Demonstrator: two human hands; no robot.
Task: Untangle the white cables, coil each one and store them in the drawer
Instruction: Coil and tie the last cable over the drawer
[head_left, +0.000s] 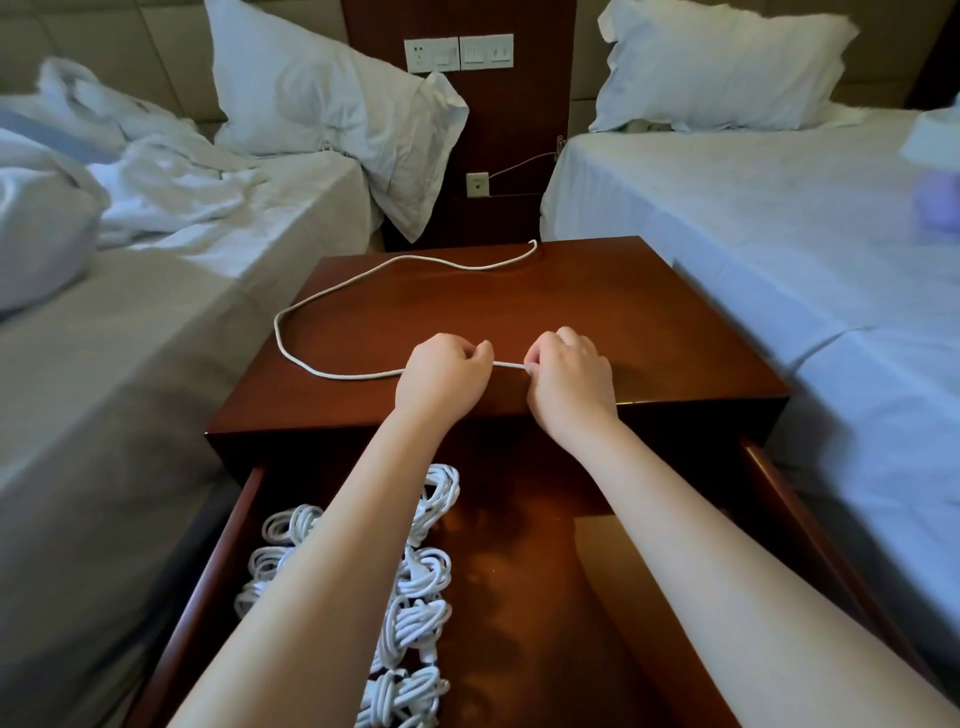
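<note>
A single white cable (332, 293) lies in a long open loop on top of the brown nightstand (649, 322). Its far end hooks near the back edge. My left hand (447, 376) holds the cable close to its near end, fingers curled round it. My right hand (569, 374) pinches the very tip of the same cable, a short straight stretch running between the two hands. Below, the drawer (244, 525) stands pulled out. Several coiled white cables (423, 577) lie in its left half, partly hidden by my left forearm.
Beds flank the nightstand: a rumpled one (156, 218) on the left with a pillow (322, 98), a made one (779, 218) on the right. A wall panel with sockets (457, 52) stands behind. The drawer's right half shows bare wood.
</note>
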